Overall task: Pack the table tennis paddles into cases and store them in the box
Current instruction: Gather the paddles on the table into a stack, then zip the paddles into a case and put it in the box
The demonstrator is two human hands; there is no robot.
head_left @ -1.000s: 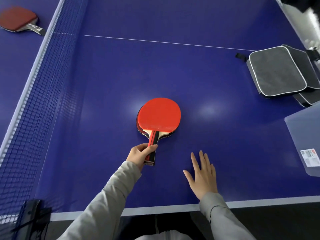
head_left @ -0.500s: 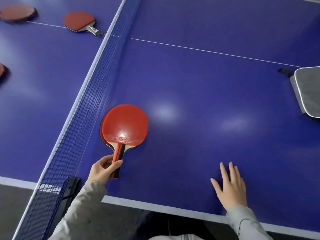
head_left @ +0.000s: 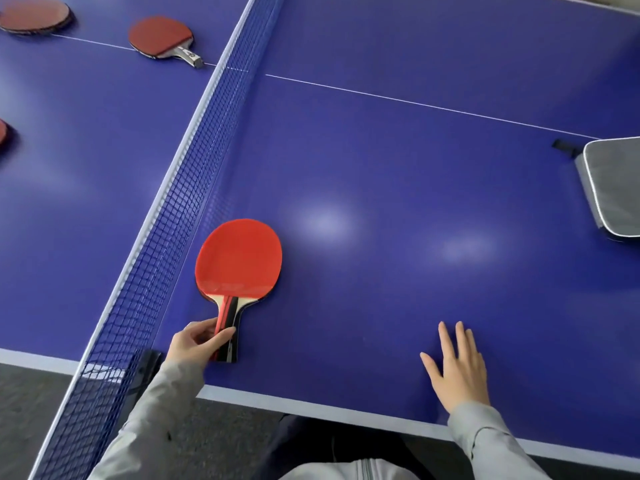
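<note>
Left hand (head_left: 197, 342) pinching the handle of a red-faced wooden paddle (head_left: 238, 260) lower centre beside the blue net (head_left: 194, 161), right hand (head_left: 459, 372) flat (fingers spread) on the blue table (head_left: 381, 168), grey zippered case (head_left: 613, 188) at right edge.

head view, steeply down, near table (head_left: 381, 202)

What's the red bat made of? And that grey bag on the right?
The red paddle looks like smooth rubber with a slight sheen, on pale wood that shows bare near the handle. The handle, in the left hand, seems to be wood with red and black stripes. The grey case looks like soft matte fabric with white piping along its edge.
</note>
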